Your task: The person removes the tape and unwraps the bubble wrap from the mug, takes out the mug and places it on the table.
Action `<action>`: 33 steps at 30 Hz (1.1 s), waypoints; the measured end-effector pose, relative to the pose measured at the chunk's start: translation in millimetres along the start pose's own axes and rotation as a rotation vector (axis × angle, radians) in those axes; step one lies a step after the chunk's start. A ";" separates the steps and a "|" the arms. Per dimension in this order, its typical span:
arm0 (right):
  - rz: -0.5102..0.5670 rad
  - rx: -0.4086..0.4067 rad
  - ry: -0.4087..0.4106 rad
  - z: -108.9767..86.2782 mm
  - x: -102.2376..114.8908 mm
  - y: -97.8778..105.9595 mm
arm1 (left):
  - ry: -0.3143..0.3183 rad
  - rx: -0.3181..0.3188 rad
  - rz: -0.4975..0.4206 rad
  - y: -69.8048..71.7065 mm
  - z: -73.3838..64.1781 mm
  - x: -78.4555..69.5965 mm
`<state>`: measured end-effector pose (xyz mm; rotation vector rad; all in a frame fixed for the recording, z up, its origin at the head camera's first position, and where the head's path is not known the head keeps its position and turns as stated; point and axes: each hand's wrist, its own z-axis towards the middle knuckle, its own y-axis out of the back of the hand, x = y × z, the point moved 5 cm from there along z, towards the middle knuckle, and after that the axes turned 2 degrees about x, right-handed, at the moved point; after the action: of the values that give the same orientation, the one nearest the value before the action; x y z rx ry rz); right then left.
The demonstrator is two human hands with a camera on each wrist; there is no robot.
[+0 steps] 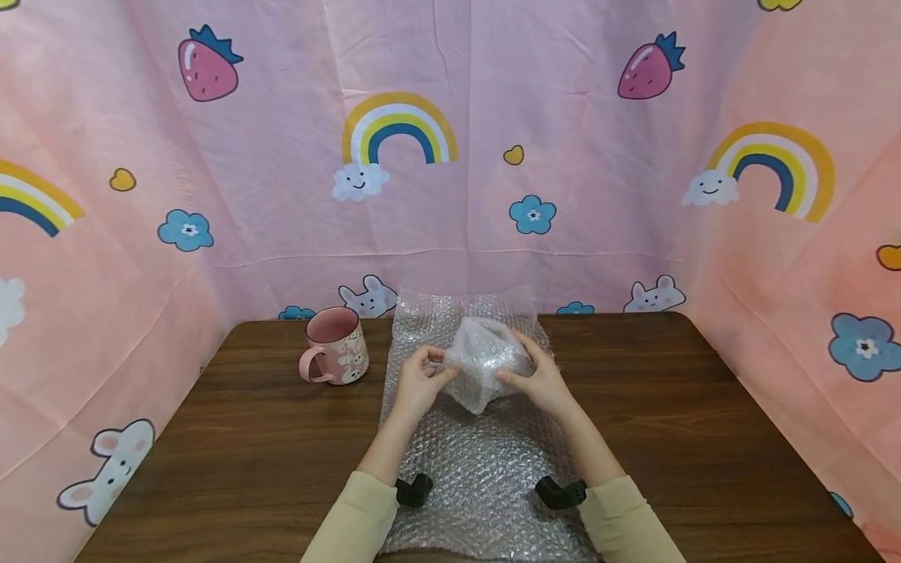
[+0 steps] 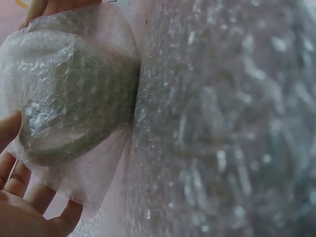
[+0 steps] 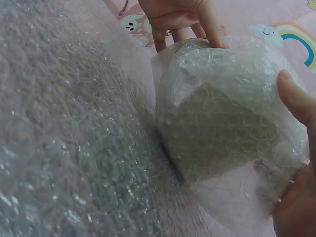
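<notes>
A bundle of bubble wrap (image 1: 486,363), rounded with pointed corners, sits over the middle of a long bubble wrap sheet (image 1: 486,477). Through the layers, in the left wrist view, the wrapped thing (image 2: 84,94) looks dull greenish-grey; I cannot tell what it is. My left hand (image 1: 421,377) pinches a fold at the bundle's left side between thumb and fingers. On the opposite side my right hand (image 1: 542,381) grips it, thumb (image 3: 296,98) on the near face and fingers round the far side.
Left of the sheet, a pink mug (image 1: 336,348) with printed animals stands upright, its handle toward the left. The brown wooden table (image 1: 669,414) extends on both sides. A pink patterned cloth (image 1: 493,117) hangs behind and around it.
</notes>
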<state>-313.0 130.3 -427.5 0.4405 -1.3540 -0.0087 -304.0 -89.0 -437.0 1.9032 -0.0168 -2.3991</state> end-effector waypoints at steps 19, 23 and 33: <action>-0.115 -0.118 0.087 -9.4 -1.1 2.4 | -0.070 -0.012 0.162 3.3 -3.2 0.8; -0.154 -0.139 0.161 -10.9 3.9 4.2 | -0.117 0.015 0.226 3.8 -3.8 -1.3; -0.196 -0.184 0.276 -17.0 18.5 9.4 | -0.153 0.100 0.275 4.9 -5.2 -5.5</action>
<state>-295.1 139.3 -409.7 0.4009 -1.0245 -0.2247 -297.4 -93.3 -432.6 1.6243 -0.3883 -2.3849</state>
